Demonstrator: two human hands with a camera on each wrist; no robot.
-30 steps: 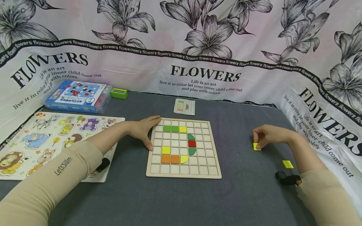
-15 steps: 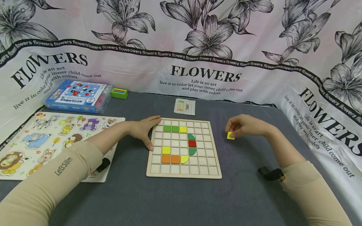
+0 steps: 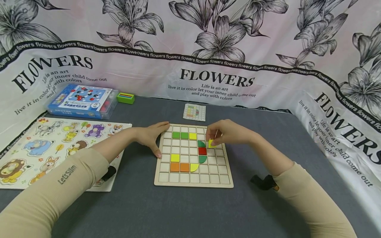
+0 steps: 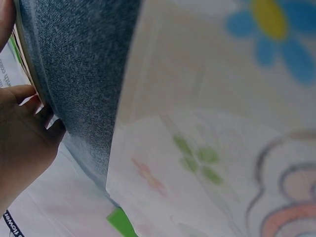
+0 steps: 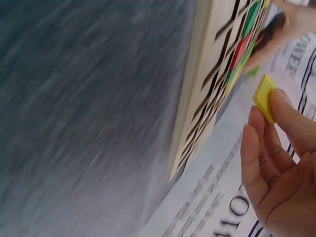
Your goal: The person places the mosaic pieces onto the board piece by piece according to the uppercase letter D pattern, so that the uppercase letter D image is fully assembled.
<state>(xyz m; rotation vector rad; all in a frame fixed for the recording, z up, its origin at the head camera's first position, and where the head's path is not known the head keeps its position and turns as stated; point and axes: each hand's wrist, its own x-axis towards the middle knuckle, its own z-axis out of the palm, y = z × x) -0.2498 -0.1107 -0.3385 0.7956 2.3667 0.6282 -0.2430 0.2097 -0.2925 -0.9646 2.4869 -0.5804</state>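
In the head view a square wooden grid board lies mid-table. Green, yellow, orange and red tiles, some of them rounded, sit in several of its cells. At its left edge rests my left hand, fingers and thumb spread along the frame; the left wrist view also shows this hand at the board's side. Over the board's upper right part, my right hand pinches a yellow square tile between thumb and fingers. The right wrist view shows that yellow tile tilted, held at the fingertips.
Behind the board lies a small pattern card. An animal puzzle board lies under my left forearm. Farther back stand a blue plastic box and a green block. A flower-printed cloth lines the back and sides.
My right hand has carried the yellow tile leftward from the table's right side to over the grid board. Another yellow tile on the right is now hidden by my sleeve. My left hand stays put.
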